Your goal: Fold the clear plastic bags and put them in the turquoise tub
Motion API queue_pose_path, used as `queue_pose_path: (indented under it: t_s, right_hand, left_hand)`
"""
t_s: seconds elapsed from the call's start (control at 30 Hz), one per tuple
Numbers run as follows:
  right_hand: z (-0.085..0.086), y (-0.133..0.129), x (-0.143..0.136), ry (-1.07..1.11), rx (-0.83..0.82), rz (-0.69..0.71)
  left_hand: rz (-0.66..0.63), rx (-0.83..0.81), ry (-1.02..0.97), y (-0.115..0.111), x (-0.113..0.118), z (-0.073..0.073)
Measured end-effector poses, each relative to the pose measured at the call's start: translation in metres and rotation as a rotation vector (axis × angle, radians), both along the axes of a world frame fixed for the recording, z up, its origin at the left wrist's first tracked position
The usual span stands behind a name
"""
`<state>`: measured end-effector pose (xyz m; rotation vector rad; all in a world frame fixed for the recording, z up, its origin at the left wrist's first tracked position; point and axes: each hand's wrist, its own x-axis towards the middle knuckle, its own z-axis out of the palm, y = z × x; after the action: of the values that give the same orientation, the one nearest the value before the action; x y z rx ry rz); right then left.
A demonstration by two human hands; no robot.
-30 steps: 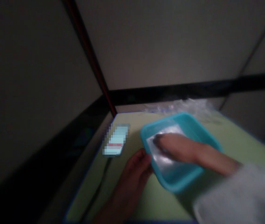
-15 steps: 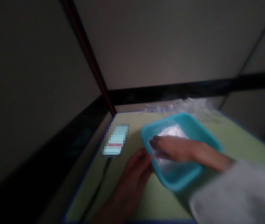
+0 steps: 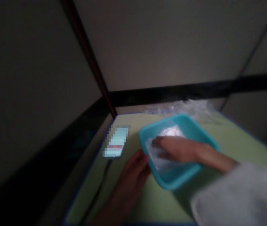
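A turquoise plastic basin with rounded corners rests on the pale green tabletop. My left hand grips its left wall, the thumb near the rim and the other fingers partly hidden behind it. Inside the basin lies a clear, shiny plastic bag, spread over the bottom; whether it contains anything I cannot make out. My right hand reaches in over the right side, palm down, fingers apart on or just above the plastic. A light grey sleeve covers the right forearm.
Left of the basin lies a phone with a lit, pixelated screen and a dark cable running toward me. Crumpled clear plastic lies behind the basin. Walls with a dark band stand close at the back and left of the table.
The basin has shifted slightly left with the plastic inside it, and my left hand has moved left with it. My right hand has stayed nearly in place, its fingers a little more spread.
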<state>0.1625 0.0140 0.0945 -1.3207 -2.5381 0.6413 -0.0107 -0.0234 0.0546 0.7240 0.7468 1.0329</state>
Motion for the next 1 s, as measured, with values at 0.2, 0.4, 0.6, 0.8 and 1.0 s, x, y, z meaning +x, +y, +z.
queue_pose_path:
  t_s: [0.2, 0.4, 0.6, 0.8, 1.0]
  right_hand:
    - [0.02, -0.014, 0.017, -0.114, -0.001, 0.168]
    - [0.014, -0.013, 0.015, -0.148, 0.033, 0.291]
    - [0.008, -0.005, 0.008, -0.233, 0.04, 0.326]
    - [0.028, -0.014, 0.02, -0.15, -0.043, 0.225]
    - [0.03, -0.012, 0.045, 0.001, 0.1, 0.149]
  left_hand:
    - [0.026, 0.018, 0.029, -0.002, 0.001, 0.004]
    - [0.044, 0.021, 0.014, -0.002, 0.003, 0.002]
    - [0.042, 0.028, 0.014, 0.0, 0.003, -0.001]
    - [0.038, 0.031, 0.02, 0.0, 0.001, 0.002]
    - [0.065, 0.023, -0.015, 0.007, 0.002, 0.0]
